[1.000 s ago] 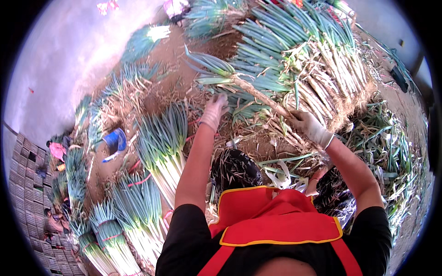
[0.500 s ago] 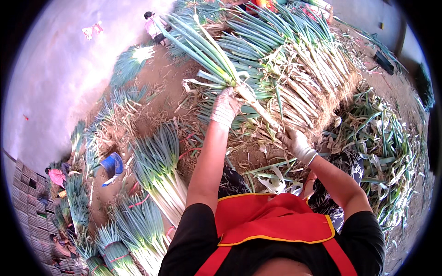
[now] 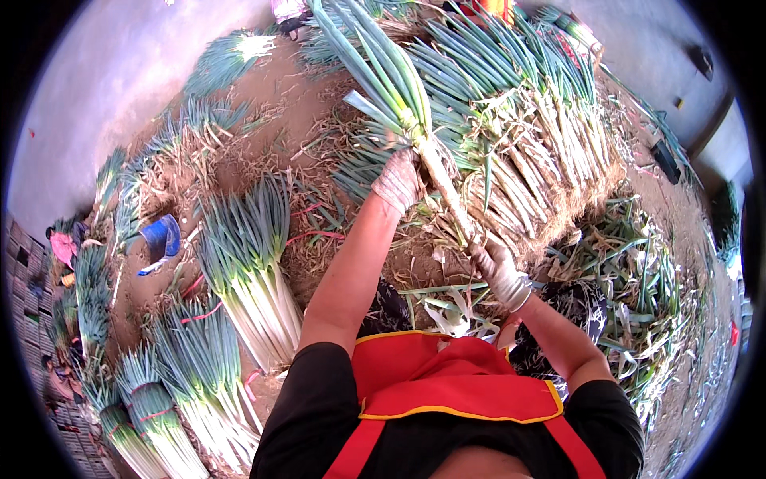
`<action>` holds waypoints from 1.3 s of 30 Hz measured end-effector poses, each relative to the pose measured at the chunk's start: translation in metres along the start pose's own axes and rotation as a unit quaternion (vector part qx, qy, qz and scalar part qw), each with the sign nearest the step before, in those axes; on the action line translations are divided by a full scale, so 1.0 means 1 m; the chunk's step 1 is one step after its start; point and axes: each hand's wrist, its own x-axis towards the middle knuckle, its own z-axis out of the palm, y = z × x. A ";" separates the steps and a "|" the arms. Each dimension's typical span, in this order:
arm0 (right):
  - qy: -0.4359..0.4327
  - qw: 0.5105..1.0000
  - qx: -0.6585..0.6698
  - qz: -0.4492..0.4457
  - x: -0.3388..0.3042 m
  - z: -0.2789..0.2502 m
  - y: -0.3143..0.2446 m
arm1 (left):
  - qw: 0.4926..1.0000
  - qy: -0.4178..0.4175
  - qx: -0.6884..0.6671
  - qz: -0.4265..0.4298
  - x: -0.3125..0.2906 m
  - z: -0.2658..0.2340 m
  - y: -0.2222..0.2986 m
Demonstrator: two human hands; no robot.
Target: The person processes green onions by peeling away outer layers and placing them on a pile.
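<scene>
A long green onion [image 3: 437, 169] slants across the middle in front of me, its green leaves pointing away and its root end toward me. My left hand [image 3: 401, 182], in a pale, soiled glove, is closed at the stalk just below where the leaves fan out. Lower down, my right hand [image 3: 499, 275], gloved too, pinches the root end, partly hiding it. Right behind the held stalk lies a big heap of untrimmed green onions [image 3: 527, 188], with dry outer skins and matted roots.
Stripped leaves [image 3: 638, 279] pile up at my right. To my left stand cleaned green onions [image 3: 247, 271] with white stalks, and tied bundles [image 3: 155, 411] nearer me. A blue bucket [image 3: 162, 237] lies tipped on the soil. Another person [image 3: 64, 243] is at the far left.
The held green onion has turned a little more upright. The dry, limp leaf strip that hung beside its leaves no longer shows. Both hands stay on the stalk while the view has shifted.
</scene>
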 end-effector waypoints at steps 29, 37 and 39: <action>0.052 0.977 -0.182 -0.097 0.019 0.066 -0.010 | 0.986 0.103 0.011 0.128 -0.043 -0.030 0.017; -0.037 0.994 0.028 -0.094 0.128 0.080 -0.112 | 0.988 0.095 0.006 0.123 -0.031 -0.035 0.007; -0.020 0.995 0.029 -0.097 0.131 0.085 -0.107 | 0.986 0.113 0.002 0.125 -0.031 -0.034 0.011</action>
